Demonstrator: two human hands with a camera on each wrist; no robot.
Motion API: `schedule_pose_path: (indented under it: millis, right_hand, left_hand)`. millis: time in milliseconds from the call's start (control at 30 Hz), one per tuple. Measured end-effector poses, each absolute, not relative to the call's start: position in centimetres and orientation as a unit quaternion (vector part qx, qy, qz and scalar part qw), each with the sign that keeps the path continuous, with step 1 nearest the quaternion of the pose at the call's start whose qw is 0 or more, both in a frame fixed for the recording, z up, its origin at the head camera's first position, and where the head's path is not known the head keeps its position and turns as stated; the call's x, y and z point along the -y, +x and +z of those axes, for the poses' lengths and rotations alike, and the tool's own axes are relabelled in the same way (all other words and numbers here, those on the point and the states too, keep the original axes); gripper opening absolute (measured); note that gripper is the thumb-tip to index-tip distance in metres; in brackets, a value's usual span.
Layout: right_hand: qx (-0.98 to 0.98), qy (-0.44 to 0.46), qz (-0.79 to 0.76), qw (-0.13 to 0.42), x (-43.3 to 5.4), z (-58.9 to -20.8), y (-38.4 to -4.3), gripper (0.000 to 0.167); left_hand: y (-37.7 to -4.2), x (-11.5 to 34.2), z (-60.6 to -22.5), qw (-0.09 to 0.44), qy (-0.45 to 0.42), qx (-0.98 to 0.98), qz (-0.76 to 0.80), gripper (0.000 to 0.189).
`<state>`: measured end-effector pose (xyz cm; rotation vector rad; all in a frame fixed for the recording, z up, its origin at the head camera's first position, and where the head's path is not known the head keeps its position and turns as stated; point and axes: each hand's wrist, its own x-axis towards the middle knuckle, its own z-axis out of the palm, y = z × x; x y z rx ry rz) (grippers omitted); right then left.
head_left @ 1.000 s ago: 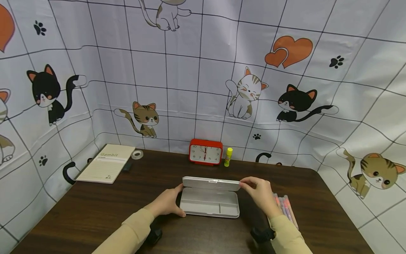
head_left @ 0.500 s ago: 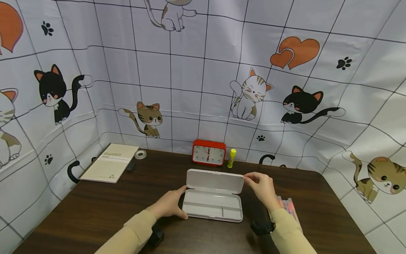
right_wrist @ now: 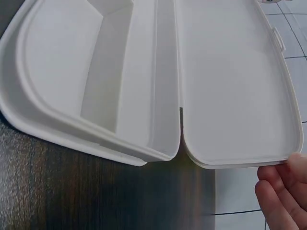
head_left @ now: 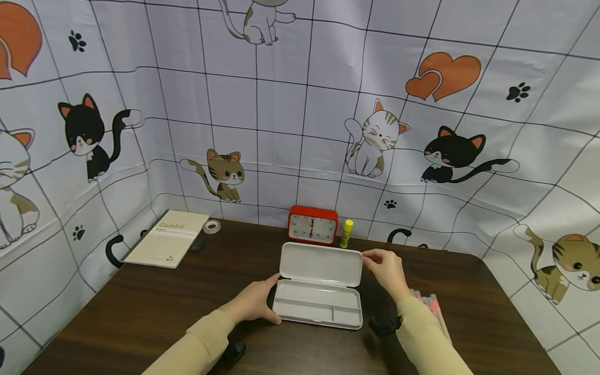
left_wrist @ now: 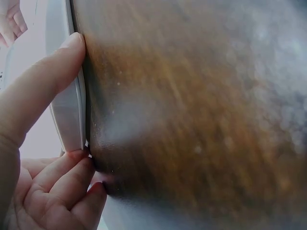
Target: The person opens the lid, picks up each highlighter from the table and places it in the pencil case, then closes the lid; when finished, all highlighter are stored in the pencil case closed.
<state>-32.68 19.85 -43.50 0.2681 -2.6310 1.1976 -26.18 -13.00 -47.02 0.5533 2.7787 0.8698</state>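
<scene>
A white plastic pencil case (head_left: 300,312) lies on the dark wooden table with its lid (head_left: 321,264) tilted up and back. Its inside shows divided compartments with nothing in them. My left hand (head_left: 255,302) grips the case's left end, thumb at the front edge; the left wrist view shows the thumb and curled fingers around the case wall (left_wrist: 68,120). With thumb and fingers, my right hand (head_left: 386,271) pinches the lid's upper right corner. In the right wrist view the lid (right_wrist: 235,86) stands hinged beside the base, the fingertips (right_wrist: 278,191) at its outer corner.
Several pale-capped markers (head_left: 433,304) lie right of the case, partly behind the right forearm. Behind the case stand a red alarm clock (head_left: 312,225) and a yellow glue stick (head_left: 346,234). A notebook (head_left: 169,239) and a tape roll (head_left: 212,226) lie back left.
The lid has swung from partly raised to further up and back, my right hand lifting with its corner. My left hand has kept its hold on the base. The head view has shifted slightly.
</scene>
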Motion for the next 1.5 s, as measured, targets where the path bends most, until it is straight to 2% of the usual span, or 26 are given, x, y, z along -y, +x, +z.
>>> schedule_pose_path:
  millis: [167,600,867,1500]
  right_hand:
    - [0.901,0.081,0.410,0.117,-19.9,-43.8,-32.8,0.015]
    - [0.901,0.102,0.390,0.159,-19.9,-44.0,-32.4,0.012]
    - [0.901,0.123,0.383,0.162,-20.6,-43.8,-31.2,0.017]
    - [0.945,0.078,0.292,0.127,-29.0,-42.4,-25.1,0.020]
  left_hand:
    - [-26.1,12.9,-47.0,0.092,0.189,-0.932,0.294,0.111]
    - [-26.1,13.5,-47.2,0.093,0.197,-0.918,0.331,0.121]
    - [-26.2,13.3,-47.1,0.086,0.195,-0.909,0.359,0.122]
    - [-26.1,12.8,-47.1,0.068,0.177,-0.914,0.358,0.124]
